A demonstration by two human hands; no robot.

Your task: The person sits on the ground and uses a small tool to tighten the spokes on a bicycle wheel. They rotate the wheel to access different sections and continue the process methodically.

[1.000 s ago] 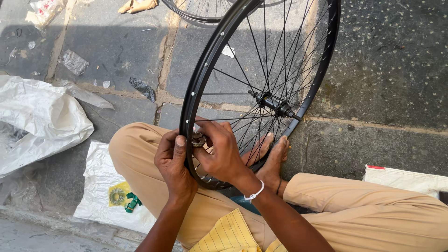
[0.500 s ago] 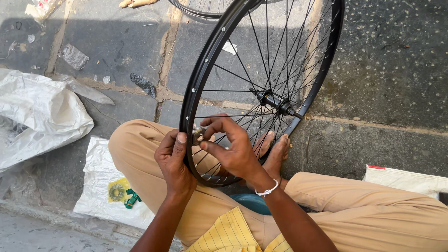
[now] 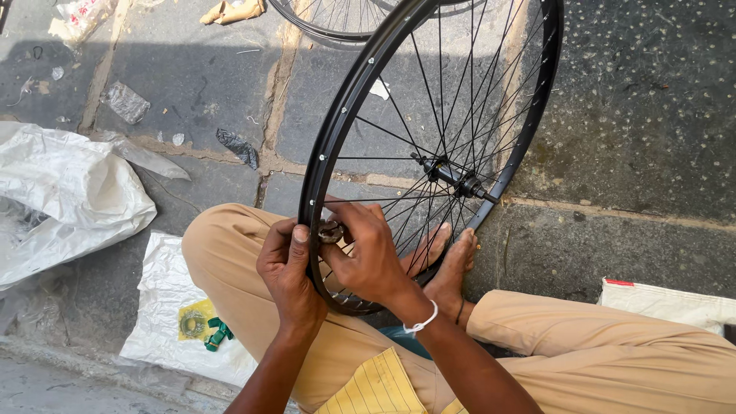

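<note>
Black bicycle wheel rim [image 3: 337, 130] w/ thin steel spokes and a dark hub [image 3: 452, 178] stands upright on its edge between the person's folded legs, near bit of the rim low in the lap, far bit running out of frame at top; rim is glossy, w/ small silver nipple dots along the inner face. Left hand [image 3: 290, 270] is on the left side of the rim, fingers curled round it, thumb up against the outer edge. Right hand [image 3: 370, 257] sits just right of it, inside the hoop, thumb and fingertips pinched narrow on a small round metal spoke tool [image 3: 331, 231] pressed at the rim; can't tell exactly which spoke it grips. White band [image 3: 420, 322] on the right wrist. Bare feet [image 3: 451, 257] rest behind the spokes, near the low right part of the rim, tan trousers [image 3: 230, 245] either side. Ground is grey stone slabs [image 3: 629, 115]. Far left, a crumpled white plastic sack [image 3: 69, 199]; near left, a flat white sheet [image 3: 165, 307] w/ a yellow packet [image 3: 193, 320] and a green bit [image 3: 218, 334] on it. A 2nd wheel [image 3: 330, 23] shows partly at the far edge, well apart from the hands
</note>
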